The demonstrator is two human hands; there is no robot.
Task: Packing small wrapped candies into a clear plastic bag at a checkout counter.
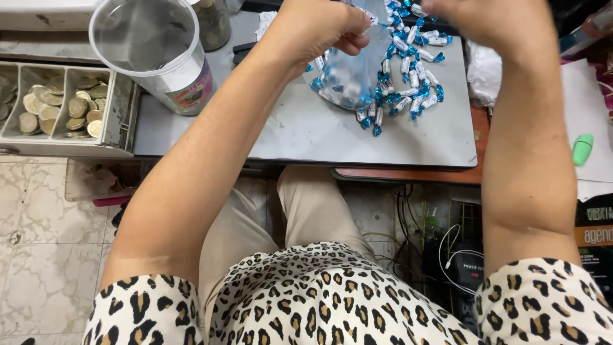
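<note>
My left hand (319, 29) grips the top of a small clear plastic bag (351, 70) that hangs over a grey metal tray (306, 134) and holds a few blue-and-white wrapped candies. My right hand (491, 22) is closed at the top edge of the view, above a loose pile of the same candies (412, 76) on the tray; whether it touches the bag or holds a candy is hidden.
A clear plastic tub (150, 48) stands at the tray's left. A drawer with coins in compartments (64, 112) lies further left. White papers and a green marker (582, 149) are at the right. Cables (447, 249) hang under the table.
</note>
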